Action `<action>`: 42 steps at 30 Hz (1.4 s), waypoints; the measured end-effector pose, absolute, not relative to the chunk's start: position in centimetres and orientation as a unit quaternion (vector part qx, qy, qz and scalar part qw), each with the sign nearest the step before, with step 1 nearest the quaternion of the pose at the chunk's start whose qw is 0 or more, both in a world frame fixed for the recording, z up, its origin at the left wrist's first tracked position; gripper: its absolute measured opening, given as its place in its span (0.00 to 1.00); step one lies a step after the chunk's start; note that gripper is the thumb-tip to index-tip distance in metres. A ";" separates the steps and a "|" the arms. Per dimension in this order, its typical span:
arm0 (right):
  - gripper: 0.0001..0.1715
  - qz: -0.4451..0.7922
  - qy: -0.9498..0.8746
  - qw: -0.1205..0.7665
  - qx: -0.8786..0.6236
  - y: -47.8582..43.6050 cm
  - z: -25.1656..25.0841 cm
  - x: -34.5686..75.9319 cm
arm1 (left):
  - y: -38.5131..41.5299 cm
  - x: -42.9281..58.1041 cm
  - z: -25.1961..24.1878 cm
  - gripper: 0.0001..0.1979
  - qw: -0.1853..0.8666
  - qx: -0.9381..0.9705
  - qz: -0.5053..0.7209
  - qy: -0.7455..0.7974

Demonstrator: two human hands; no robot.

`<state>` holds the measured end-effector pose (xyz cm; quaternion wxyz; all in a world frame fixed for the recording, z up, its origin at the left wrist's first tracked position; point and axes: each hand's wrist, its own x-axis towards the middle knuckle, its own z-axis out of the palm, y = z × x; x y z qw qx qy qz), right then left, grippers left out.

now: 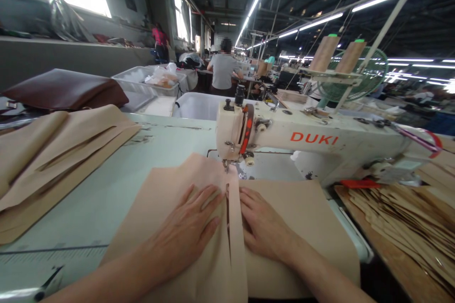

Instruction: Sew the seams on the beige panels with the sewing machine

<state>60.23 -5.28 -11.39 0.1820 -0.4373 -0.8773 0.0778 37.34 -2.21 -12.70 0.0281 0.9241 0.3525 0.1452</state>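
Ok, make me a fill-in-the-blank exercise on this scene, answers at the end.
1. The narrow tan strip runs ____ the left hand and the right hand.
2. On the stand above the sewing machine are ____ thread cones.
3. The fan behind the cones is coloured ____.

Missing words: between; two; green.
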 end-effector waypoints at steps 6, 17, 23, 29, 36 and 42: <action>0.22 0.104 -0.859 0.247 -0.436 -4.7 -11.1 60.8 | -2.3 37.9 -12.0 0.23 0.017 0.920 0.153 0.361; 0.22 0.005 -0.861 0.202 -0.467 -1.4 -12.1 60.3 | 0.4 37.6 -14.4 0.31 -0.079 0.929 0.166 0.321; 0.24 -0.016 -0.859 0.183 -0.477 0.1 -12.4 61.0 | 2.2 38.1 -14.3 0.32 -0.118 0.931 0.170 0.300; 0.24 -0.019 -0.854 0.195 -0.482 0.4 -12.5 61.1 | 2.4 38.1 -14.4 0.32 -0.159 0.924 0.191 0.291; 0.26 0.003 -0.864 0.173 -0.472 0.9 -12.4 61.5 | 2.6 38.3 -14.0 0.32 -0.205 0.918 0.191 0.281; 0.26 -0.002 -0.864 0.174 -0.473 0.7 -12.8 61.5 | 2.6 38.2 -13.9 0.33 -0.195 0.918 0.194 0.285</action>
